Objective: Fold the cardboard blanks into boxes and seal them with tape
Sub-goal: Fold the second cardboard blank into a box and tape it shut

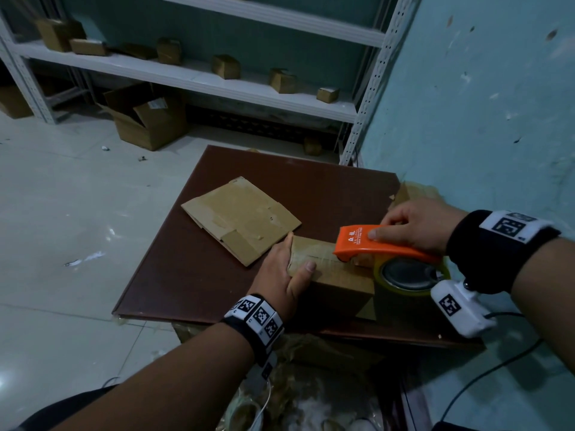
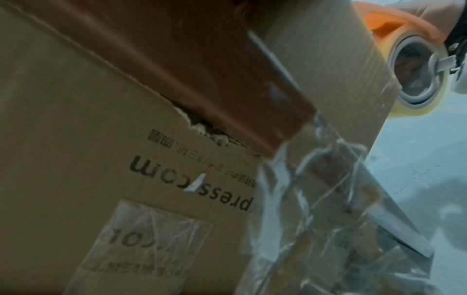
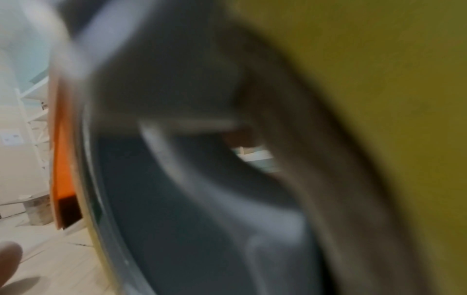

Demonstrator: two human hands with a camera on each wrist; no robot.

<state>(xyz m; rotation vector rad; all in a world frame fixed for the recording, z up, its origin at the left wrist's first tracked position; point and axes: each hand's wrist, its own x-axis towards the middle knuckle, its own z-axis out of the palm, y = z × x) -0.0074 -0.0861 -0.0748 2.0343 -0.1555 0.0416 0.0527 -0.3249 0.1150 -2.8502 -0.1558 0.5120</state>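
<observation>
A small folded cardboard box [image 1: 339, 276] stands near the front edge of the brown table board [image 1: 193, 275]. My left hand [image 1: 287, 269] holds its left end, thumb on top and fingers along the far side. My right hand [image 1: 410, 225] grips an orange tape dispenser [image 1: 373, 244] with a yellowish tape roll [image 1: 410, 275], its nose down on the box top where a tape strip runs along the seam. A flat cardboard blank [image 1: 242, 219] lies behind the box. In the left wrist view the box side [image 2: 328, 59] and the tape roll [image 2: 417, 69] show. The right wrist view is filled by the blurred tape roll [image 3: 379, 99].
A teal wall [image 1: 482, 104] stands close on the right. A white shelf [image 1: 193, 76] at the back carries several small boxes, with an open carton [image 1: 146, 119] on the floor. A large printed carton [image 2: 101, 159] and crumpled tape [image 2: 316, 199] sit beneath the board.
</observation>
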